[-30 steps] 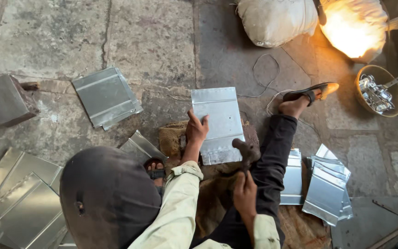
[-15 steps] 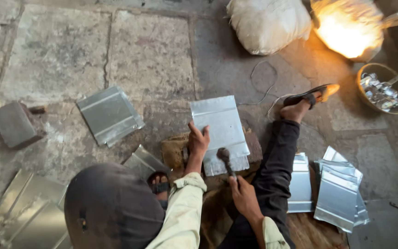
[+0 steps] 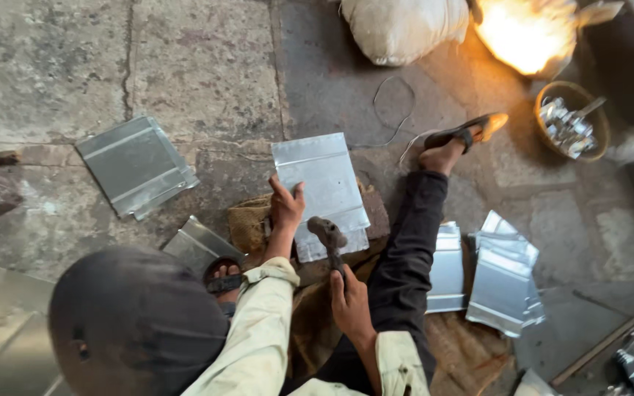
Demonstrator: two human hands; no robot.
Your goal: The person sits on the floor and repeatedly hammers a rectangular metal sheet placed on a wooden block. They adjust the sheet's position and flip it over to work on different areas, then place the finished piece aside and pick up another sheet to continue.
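The left hand point(image 3: 286, 207) lies flat with its fingers spread, pressing on a shiny metal sheet point(image 3: 322, 192). The right hand point(image 3: 348, 297) is closed tight around the handle of a hammer point(image 3: 329, 236), whose head sits over the sheet's near edge. The sheet rests on a brown sack point(image 3: 252, 220) on the stone floor point(image 3: 185, 59). More metal sheets point(image 3: 504, 275) lie near the outstretched leg point(image 3: 412, 242).

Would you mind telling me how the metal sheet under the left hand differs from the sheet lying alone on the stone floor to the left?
The held sheet rests on a sack-covered block, pinned by the left hand; the loose sheet lies flat on bare floor, untouched. The held sheet sits nearly square to the person, while the loose sheet is skewed. A hammer in the right hand hangs over the held sheet; nothing is over the loose sheet. Both are shiny, grey and rectangular, with folded edges.
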